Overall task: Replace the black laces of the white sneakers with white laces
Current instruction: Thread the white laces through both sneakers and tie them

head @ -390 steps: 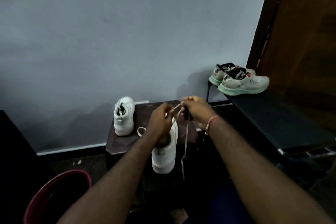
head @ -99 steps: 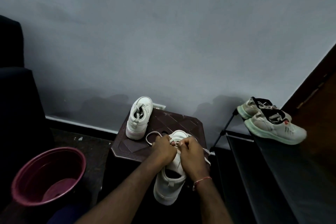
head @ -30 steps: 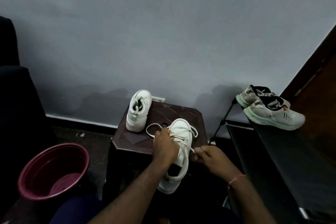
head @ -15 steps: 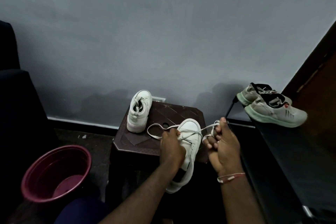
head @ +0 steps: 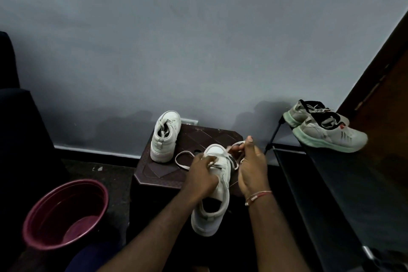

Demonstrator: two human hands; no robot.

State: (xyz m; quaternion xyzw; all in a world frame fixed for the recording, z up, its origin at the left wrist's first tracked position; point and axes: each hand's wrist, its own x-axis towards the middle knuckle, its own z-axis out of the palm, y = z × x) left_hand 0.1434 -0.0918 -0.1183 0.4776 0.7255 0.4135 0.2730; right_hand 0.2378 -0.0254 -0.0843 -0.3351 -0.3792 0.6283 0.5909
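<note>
A white sneaker [head: 215, 196] lies with its toe on the dark brown stool [head: 198, 139] and its heel toward me. My left hand [head: 202, 175] grips its upper over the eyelets and pinches the white lace there. My right hand [head: 251, 165] holds the other end of the white lace [head: 182, 160] beside the toe, fingers curled round it. A loop of that lace lies on the stool to the left. The second white sneaker [head: 164, 137] stands on the stool's back left, heel toward me.
A maroon plastic tub [head: 64, 213] stands on the floor at the lower left. A black shoe rack [head: 344, 194] on the right carries a pair of grey sneakers with green soles [head: 326, 131]. A grey wall is behind, a wooden door at far right.
My right hand has come back in toward the sneaker's toe after pulling the lace out to the right. My left hand stays on the shoe's upper.
</note>
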